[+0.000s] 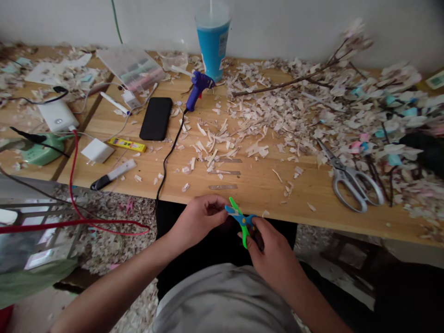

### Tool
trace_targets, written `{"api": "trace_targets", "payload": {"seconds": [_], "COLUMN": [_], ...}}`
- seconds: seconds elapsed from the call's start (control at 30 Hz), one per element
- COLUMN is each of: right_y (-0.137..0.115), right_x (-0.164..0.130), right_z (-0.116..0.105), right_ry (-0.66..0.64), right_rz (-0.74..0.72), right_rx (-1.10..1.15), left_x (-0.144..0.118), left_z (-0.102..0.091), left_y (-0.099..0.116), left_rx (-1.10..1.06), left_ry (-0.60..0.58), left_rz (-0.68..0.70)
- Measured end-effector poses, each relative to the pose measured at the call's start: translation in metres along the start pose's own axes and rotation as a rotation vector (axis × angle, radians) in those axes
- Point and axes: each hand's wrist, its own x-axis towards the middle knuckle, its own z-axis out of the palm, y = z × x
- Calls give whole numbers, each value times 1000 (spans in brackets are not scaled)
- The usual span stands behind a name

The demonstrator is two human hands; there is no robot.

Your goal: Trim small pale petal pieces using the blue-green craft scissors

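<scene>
**Two hands, one little pair of scissors**

Both hands are working just below the table edge. The right hand is gripping the small green and blue scissors, and the left hand is pinching something tiny at the blades (too small to tell what). Farther up, lots of cut scraps are already lying all over the wood. Big silver scissors are resting nearby. A glue gun is sitting near the blue cup, unused.

The small scissors (green and blue plastic) were open, blades crossed, held tilted just below the table edge.
</scene>
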Motion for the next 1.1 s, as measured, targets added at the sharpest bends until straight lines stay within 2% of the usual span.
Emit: {"api": "trace_targets", "payload": {"seconds": [0.1,0.2,0.37,0.73,1.1], "right_y": [1,2,1,-1,-3], "right_x": [0,0,-1,-2,-3], "right_z": [2,5,6,5,2], "right_ry": [24,52,66,62,55], "right_rz": [-10,-27,-40,-55,-32], "right_rx": [10,0,-27,-37,-38], "left_x": [1,1,-3,-5,-8], "left_z": [0,5,16,3,2], "left_y": [0,-6,-16,-7,3], "left_rx": [-59,-240,-465,-101,14], "left_ry": [-3,0,87,43,3], "left_rz": [-22,-58,-95,29,28]}}
